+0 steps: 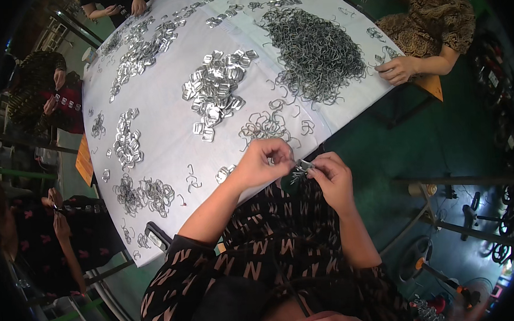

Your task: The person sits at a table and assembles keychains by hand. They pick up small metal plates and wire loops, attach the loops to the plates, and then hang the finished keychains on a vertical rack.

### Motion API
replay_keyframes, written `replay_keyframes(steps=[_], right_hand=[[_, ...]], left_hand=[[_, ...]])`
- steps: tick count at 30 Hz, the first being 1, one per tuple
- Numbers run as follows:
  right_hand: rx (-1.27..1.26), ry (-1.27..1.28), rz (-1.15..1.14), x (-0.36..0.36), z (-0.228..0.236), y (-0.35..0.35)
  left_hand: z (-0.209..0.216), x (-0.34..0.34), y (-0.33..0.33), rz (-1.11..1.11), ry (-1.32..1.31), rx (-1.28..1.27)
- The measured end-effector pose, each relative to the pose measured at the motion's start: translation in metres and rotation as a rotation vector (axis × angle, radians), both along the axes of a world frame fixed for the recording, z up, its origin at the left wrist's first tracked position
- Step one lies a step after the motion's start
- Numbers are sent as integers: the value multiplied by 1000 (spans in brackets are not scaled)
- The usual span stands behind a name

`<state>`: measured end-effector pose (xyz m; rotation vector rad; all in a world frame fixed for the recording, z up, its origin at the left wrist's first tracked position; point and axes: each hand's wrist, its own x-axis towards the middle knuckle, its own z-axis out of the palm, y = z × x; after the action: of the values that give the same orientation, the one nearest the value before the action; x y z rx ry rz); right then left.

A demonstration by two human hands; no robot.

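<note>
Just off the near edge of the table, my left hand [267, 161] and my right hand [332, 175] meet over my lap. My right thumb and fingers pinch a small shiny metal buckle [305, 165]. Thin metal prongs or wires [297, 174] show below it; how they join is too small to tell. The fingers of my left hand are closed right beside the buckle, and what they grip is mostly hidden. Closest to my left hand on the table are a loose group of bent wire hooks [265, 126] and a few metal buckles [225, 173].
Heaps of buckles [217, 86] and a large pile of wire hooks [318, 54] cover parts of the white table [163, 116]. A dark box-like object [157, 235] lies at its near left corner. Other people sit around it; one person's hand [397, 70] rests at the right edge.
</note>
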<state>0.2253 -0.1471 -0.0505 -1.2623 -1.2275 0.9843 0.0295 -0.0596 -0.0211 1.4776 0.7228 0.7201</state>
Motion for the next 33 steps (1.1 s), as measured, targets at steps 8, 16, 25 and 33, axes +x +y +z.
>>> replay_keyframes(steps=[8, 16, 25, 33], right_hand=[[12, -147, 44, -6, 17, 0], [64, -193, 131, -7, 12, 7], [151, -479, 243, -38, 19, 108], [118, -808, 302, -108, -32, 212]], left_hand=[[-5, 4, -19, 83, 30, 519], [-8, -2, -31, 87, -12, 415], [-24, -6, -47, 73, 24, 586], [-24, -12, -52, 31, 67, 564]])
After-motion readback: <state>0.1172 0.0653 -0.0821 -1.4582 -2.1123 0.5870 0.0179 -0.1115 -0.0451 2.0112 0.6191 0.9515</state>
